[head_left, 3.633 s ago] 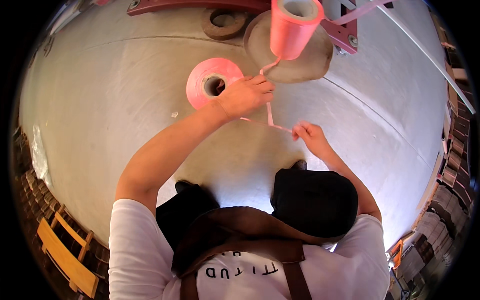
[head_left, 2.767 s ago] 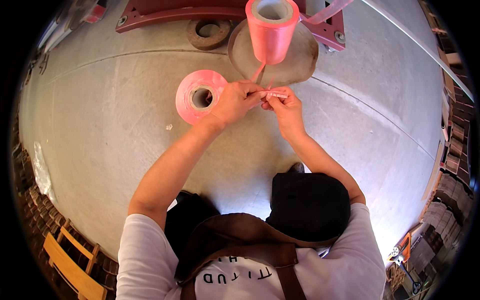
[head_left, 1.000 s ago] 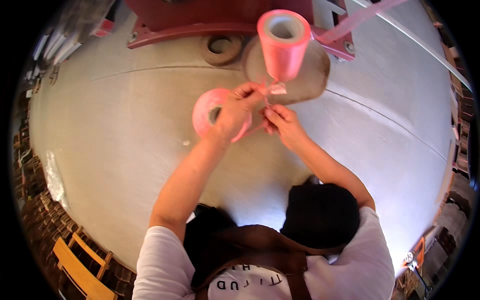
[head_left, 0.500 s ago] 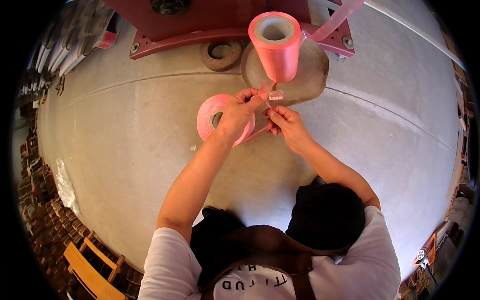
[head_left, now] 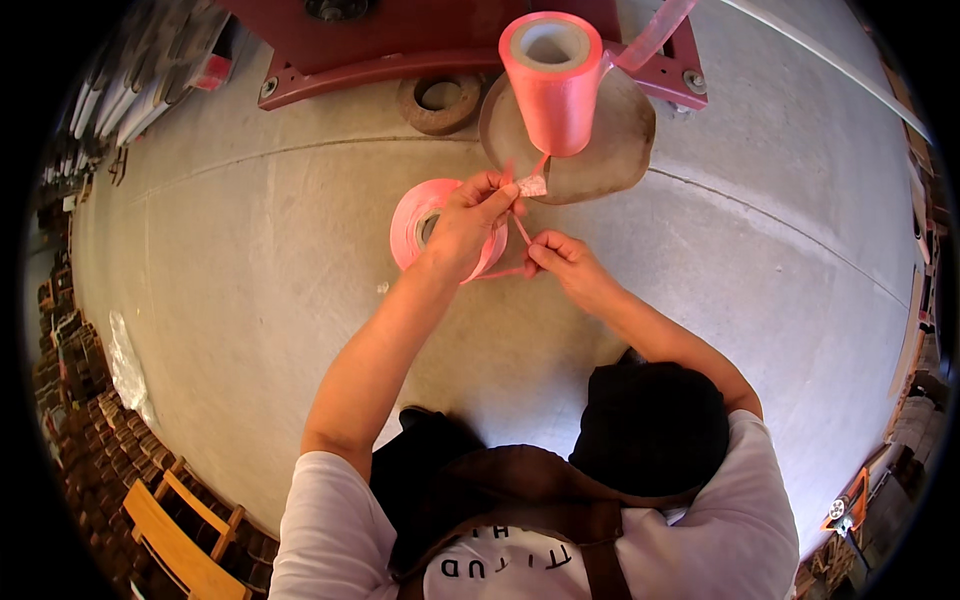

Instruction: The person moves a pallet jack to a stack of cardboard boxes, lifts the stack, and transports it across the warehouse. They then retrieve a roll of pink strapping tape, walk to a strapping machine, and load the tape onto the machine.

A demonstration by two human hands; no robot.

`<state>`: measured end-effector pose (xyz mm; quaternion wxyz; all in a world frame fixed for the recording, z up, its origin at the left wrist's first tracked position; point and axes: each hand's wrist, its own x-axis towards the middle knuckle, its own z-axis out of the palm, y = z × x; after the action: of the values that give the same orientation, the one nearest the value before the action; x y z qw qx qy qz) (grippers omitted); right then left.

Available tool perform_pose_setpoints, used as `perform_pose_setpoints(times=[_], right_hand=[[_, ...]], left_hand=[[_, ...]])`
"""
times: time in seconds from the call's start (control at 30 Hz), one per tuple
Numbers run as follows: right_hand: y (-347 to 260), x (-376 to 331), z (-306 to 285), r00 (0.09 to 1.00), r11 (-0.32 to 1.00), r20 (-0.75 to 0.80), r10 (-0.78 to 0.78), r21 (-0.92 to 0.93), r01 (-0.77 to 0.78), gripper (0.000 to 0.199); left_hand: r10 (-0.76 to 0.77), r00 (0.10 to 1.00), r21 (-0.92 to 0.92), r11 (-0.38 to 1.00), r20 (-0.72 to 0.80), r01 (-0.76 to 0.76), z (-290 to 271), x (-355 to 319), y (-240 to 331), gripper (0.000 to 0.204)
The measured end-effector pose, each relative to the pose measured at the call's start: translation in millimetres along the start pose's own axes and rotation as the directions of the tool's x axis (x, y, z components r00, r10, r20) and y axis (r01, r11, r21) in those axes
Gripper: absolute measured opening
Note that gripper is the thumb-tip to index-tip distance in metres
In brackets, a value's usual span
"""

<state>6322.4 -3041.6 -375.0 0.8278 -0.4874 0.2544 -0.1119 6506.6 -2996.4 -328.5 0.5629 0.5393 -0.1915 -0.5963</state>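
My left hand (head_left: 472, 208) pinches the pink ribbon together with a small clear, wrinkled piece (head_left: 533, 185), perhaps tape, that sticks out past the fingertips. Just to its lower right, my right hand (head_left: 562, 258) is closed on the same pink ribbon (head_left: 522, 229), which runs short and straight between the two hands. Under the left wrist lies a flat pink ribbon roll (head_left: 406, 228); a strand leads from it to my right fingers. Beyond the hands a tall pink spool (head_left: 558, 110) stands upright, and a strand comes off its base toward my left fingers.
The tall spool stands on a dusty round plate (head_left: 622, 150). Beside that lies a brown ring (head_left: 425, 118), in front of a dark red machine base (head_left: 400, 68). A wider pink strip (head_left: 655, 38) rises at the upper right. Clear plastic (head_left: 127, 365) lies far left.
My right hand has drawn slightly down and away from the left, and the ribbon between them shows longer. The clear piece has tilted at my left fingertips.
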Motion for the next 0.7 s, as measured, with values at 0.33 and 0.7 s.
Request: perform_pose_setpoints(times=[0.33, 0.7], right_hand=[[0.2, -1.8, -7.7, 0.998, 0.999, -0.060, 0.034, -0.037, -0.036, 0.019], [26.9, -7.4, 4.2, 0.990, 0.996, 0.134, 0.044, -0.089, -0.032, 0.020]], left_hand=[[-0.070, 0.994, 0.042, 0.996, -0.086, 0.074, -0.8, -1.3, 2.5, 0.009], [0.186, 0.983, 0.572, 0.808, -0.015, -0.144, -9.8, 11.1, -2.7, 0.012]])
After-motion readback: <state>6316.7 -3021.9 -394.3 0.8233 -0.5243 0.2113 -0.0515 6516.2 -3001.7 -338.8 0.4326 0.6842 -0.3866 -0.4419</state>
